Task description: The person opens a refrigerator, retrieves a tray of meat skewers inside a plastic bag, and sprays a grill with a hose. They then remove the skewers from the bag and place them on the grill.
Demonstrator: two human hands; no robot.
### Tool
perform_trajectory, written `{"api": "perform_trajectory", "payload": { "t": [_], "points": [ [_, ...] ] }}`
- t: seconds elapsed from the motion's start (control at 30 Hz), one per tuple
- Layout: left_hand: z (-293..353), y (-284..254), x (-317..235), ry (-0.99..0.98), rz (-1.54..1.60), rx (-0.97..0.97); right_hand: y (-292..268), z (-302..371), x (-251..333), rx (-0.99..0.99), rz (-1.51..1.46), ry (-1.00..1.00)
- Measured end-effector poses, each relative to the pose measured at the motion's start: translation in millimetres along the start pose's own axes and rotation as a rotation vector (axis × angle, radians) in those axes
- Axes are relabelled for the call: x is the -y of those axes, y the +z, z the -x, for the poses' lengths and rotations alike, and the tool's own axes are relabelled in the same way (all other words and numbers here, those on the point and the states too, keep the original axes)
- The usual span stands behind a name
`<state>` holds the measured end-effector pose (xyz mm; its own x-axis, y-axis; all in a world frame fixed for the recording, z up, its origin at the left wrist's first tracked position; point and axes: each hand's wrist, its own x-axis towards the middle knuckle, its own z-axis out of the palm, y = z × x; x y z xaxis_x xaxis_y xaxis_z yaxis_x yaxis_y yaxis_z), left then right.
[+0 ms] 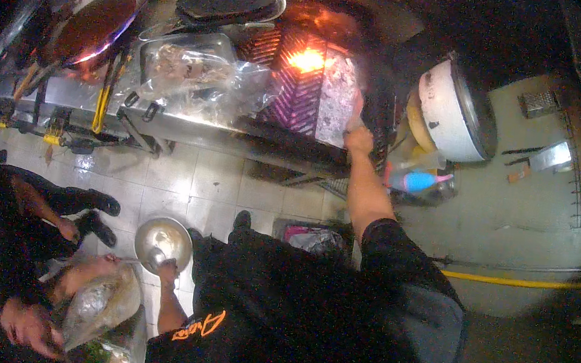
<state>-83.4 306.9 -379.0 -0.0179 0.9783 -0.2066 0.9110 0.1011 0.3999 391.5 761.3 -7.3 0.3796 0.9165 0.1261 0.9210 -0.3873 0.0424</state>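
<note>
A round metal bowl [158,238] hangs at my lower left, above the tiled floor; my left hand [168,270] is closed on its near rim. My right arm reaches forward to the grill. Closed at the grill's front right edge, my right hand [359,139] holds a pinkish, narrow thing [357,109] whose kind I cannot make out. Beside that thing lies a pale, ash-like surface [339,90]. Left of it the slanted grill bars [293,99] stand over a bright flame [308,60].
At far left a pan [97,23] sits over flame. A clear plastic-covered tray [186,62] stands near the grill, below a dark oval griddle [228,1]. A white pot [449,110] stands right. At lower left, a co-worker's hand [34,328] is near a plastic bag [100,307].
</note>
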Motion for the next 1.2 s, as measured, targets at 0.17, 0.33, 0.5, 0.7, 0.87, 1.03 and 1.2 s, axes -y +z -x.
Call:
{"api": "perform_trajectory", "payload": {
  "t": [0.17,0.33,0.5,0.7,0.87,1.03,1.2],
  "points": [
    [31.3,11.1,-25.4,-0.998,1.228,0.113,-23.4,15.5,-4.1,0.055,0.013,0.085],
    [24.9,-32.5,-40.1,-0.979,1.047,0.216,-15.3,-20.9,-0.2,0.153,0.036,0.063],
    [15.1,-25.5,-7.9,-0.586,0.822,-0.034,3.8,-51.0,30.0,0.158,0.007,0.024],
    [-7.3,-36.7,-43.1,-0.965,1.256,0.041,-30.3,-42.3,18.8,0.100,-0.026,0.001],
    [-6.0,-26.7,-55.5,-0.617,1.041,-0.113,-30.6,-84.9,7.1,0.150,0.088,0.012],
    [-9.9,-27.5,-76.5,-0.838,1.135,-0.068,-31.9,-107.7,50.0,0.148,0.031,-0.042],
    [40.4,58.2,-10.1,-0.808,1.361,0.138,15.5,-126.1,4.1,0.204,0.005,-0.097]
  ]
}}
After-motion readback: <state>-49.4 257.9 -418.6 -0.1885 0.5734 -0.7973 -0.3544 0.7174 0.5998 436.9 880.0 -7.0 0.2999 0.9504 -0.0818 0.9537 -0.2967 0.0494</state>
